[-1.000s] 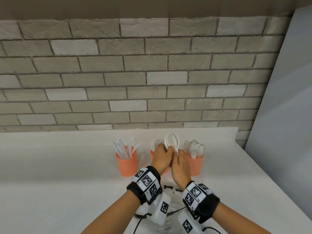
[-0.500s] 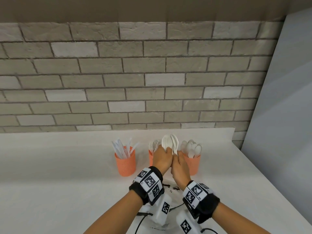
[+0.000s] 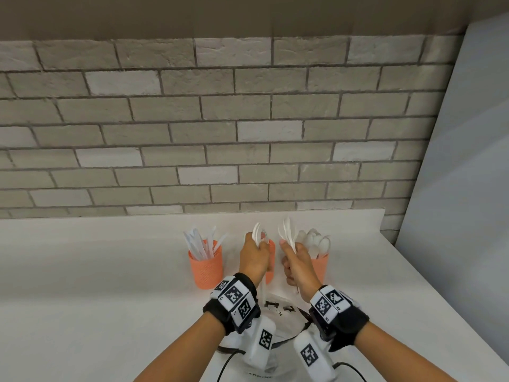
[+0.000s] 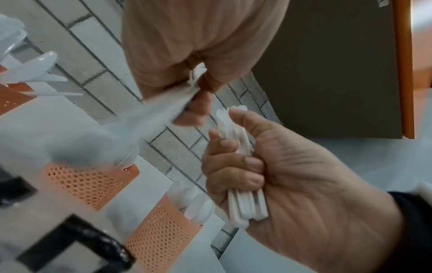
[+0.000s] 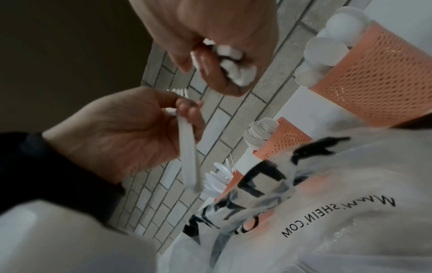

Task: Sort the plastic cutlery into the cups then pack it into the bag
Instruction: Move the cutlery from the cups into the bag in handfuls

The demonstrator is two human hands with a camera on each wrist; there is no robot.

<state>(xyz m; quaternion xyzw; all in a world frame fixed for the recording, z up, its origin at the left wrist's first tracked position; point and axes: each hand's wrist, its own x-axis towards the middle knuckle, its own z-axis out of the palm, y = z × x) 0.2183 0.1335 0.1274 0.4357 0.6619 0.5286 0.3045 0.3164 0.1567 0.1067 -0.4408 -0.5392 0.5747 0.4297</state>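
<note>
Three orange mesh cups stand in a row: knives in the left cup (image 3: 205, 267), forks in the middle cup (image 3: 271, 255), spoons in the right cup (image 3: 319, 267). My left hand (image 3: 260, 248) is in front of the middle cup and pinches a white fork (image 5: 188, 155) by its handle, tines up. My right hand (image 3: 289, 249), just to its right, grips a bundle of white forks (image 4: 245, 203) in its fist. The clear plastic bag (image 5: 327, 221) with black print lies on the table below both wrists.
The white table (image 3: 96, 285) runs to a brick wall (image 3: 220, 147) behind the cups. A grey panel (image 3: 468, 188) leans at the right, where the table edge slants away. The spoon cup stands close to my right hand.
Both hands held one bundle of forks together over the middle cup. Now they have drawn apart, the left taking a fork and the right keeping the rest.
</note>
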